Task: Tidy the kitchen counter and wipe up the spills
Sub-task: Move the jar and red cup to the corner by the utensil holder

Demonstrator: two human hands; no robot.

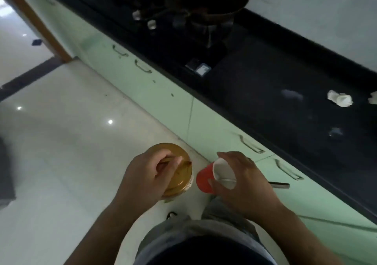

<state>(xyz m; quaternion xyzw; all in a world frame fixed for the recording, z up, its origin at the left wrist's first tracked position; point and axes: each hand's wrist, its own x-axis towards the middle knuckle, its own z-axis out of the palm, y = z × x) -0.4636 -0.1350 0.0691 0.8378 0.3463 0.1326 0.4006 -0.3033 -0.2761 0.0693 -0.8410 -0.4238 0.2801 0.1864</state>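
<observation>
Above the floor, two hands: left hand [149,173] on one jar [179,175]; right hand [242,181] holding one red cup [205,180]

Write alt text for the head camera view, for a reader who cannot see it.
Seen from above, a person's left hand grips a brown lid on a jar while the right hand holds a red paper cup, tipped sideways. Beside them runs a black counter bearing crumpled white paper, over pale green cabinets.
</observation>
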